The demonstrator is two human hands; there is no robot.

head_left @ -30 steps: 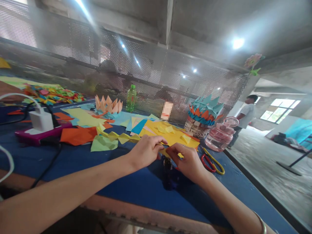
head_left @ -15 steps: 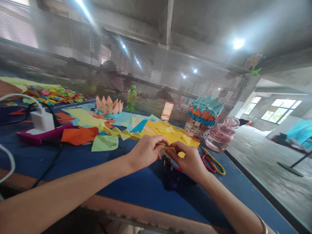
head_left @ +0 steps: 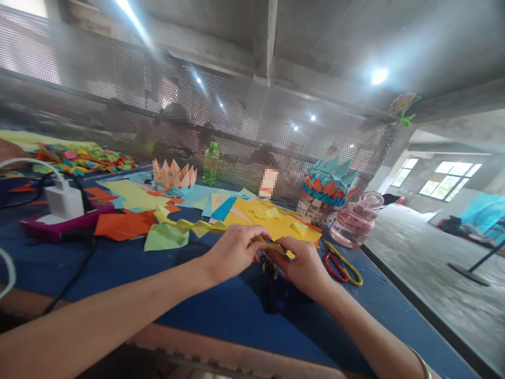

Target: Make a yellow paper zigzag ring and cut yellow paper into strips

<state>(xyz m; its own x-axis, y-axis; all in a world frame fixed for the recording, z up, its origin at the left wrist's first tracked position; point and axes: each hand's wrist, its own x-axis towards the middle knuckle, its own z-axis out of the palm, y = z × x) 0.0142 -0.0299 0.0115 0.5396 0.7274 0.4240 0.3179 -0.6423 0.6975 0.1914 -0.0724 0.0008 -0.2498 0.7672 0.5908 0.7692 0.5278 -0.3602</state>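
My left hand (head_left: 236, 253) and my right hand (head_left: 303, 263) meet over the blue table, fingertips pinched on a small folded piece of yellow paper (head_left: 277, 247) stretched between them. A zigzag strip of folded yellow paper (head_left: 199, 228) runs from the left up to my left hand; whether it joins the held piece is hidden by the fingers. Just beyond the hands lie yellow paper sheets (head_left: 246, 213) with small folded yellow pieces on top. Under my hands is a small dark object (head_left: 270, 269), too blurred to name. Scissors (head_left: 342, 267) with red and yellow handles lie beside my right hand.
Behind stand a peach paper crown (head_left: 173, 176), a green bottle (head_left: 211, 164), a paper-decorated basket (head_left: 325, 195) and a pink jar (head_left: 354, 221). A purple power strip (head_left: 67, 223) with a white charger and cables sits left, near orange paper (head_left: 126, 225). The table's edge drops off at right.
The fingers have shifted slightly on the yellow paper, which now shows as a flatter piece between both hands. The view has moved a little; the surroundings look the same.
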